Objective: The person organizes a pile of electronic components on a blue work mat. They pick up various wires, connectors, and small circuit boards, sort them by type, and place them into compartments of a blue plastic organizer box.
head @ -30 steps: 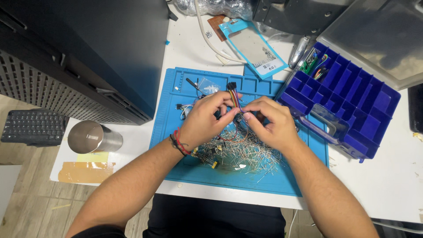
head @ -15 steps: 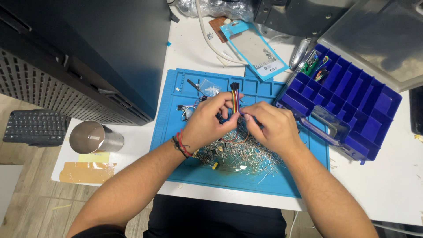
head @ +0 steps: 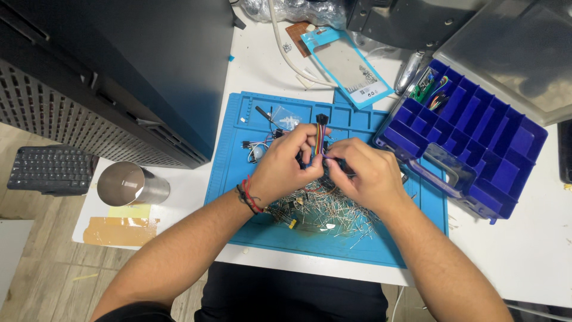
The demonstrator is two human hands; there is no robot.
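Centrally, over the blue work mat (head: 250,197), your two hands meet on a bundle of coloured jumper wires (head: 322,138). Your left hand (head: 286,164) is curled around the bundle's lower part, fingers closed on it; your right hand (head: 360,170) comes in from the right with its fingertips pinched at the same wires just beside the left thumb, though exactly which strand it grips cannot be told from this view. The bundle's long axis runs near-to-far: it rises out of the grip toward the far side and ends in a small black connector (head: 322,118), which stands clear above both hands. Both hands touch the wires; the left lies slightly nearer the connector end. Just near of the hands, a loose heap of small leaded components (head: 325,211) is spread on the mat. Right of the mat stands an open blue compartment box (head: 476,134), well apart from the wires. Left, off the mat, a steel cup (head: 128,183) sits on the white table (head: 524,250).
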